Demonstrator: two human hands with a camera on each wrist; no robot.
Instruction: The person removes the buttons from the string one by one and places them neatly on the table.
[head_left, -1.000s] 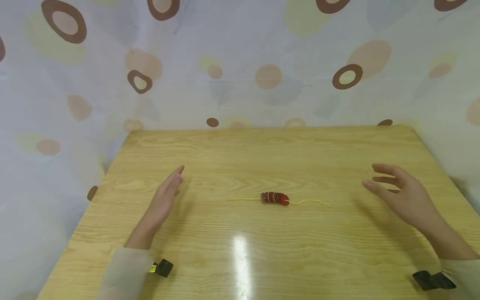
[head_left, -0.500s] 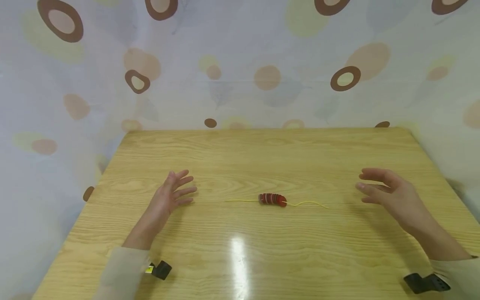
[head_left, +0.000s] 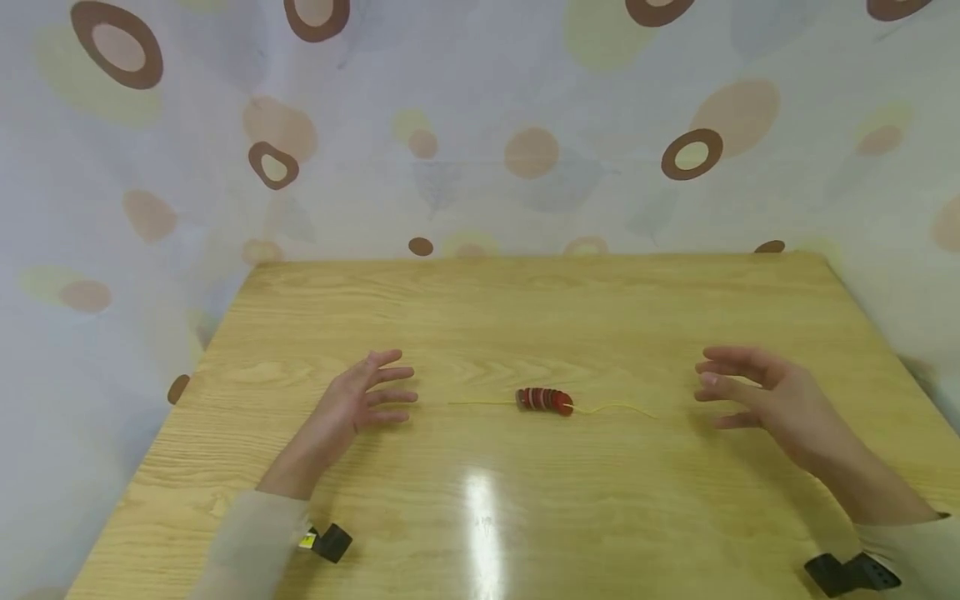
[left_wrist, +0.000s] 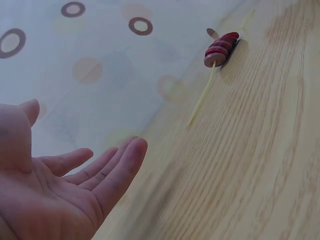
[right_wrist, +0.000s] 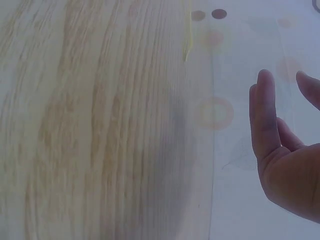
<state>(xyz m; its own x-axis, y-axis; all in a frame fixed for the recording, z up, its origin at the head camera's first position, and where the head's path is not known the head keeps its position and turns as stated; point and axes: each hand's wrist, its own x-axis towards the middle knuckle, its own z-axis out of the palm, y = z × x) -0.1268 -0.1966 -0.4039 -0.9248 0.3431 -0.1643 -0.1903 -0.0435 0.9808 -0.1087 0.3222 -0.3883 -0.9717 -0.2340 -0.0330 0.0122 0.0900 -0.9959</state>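
Observation:
A row of round red, brown and pinkish discs, like buttons [head_left: 544, 400], lies threaded on a thin yellow string [head_left: 617, 407] mid-table. The string's two tails stretch out to the left and right. To the left of the string my left hand [head_left: 363, 398] hovers over the wood, fingers spread and holding nothing. My right hand [head_left: 765, 396] is beyond the right tail, its fingers loosely bent and nothing in them. In the left wrist view the threaded buttons [left_wrist: 220, 50] sit ahead of the fingertips. Only the string's end [right_wrist: 188, 50] shows in the right wrist view.
The wooden table [head_left: 480, 317] has a bright glare streak near its front. A pale patterned curtain [head_left: 480, 125] hangs along the back and both sides. A black strap device [head_left: 330, 542] is on the left wrist, another [head_left: 851, 575] on the right.
My left hand has turned, spread its fingers and moved right toward the string's left end. My right hand has shifted a little left toward the other end. The buttons remain on the table.

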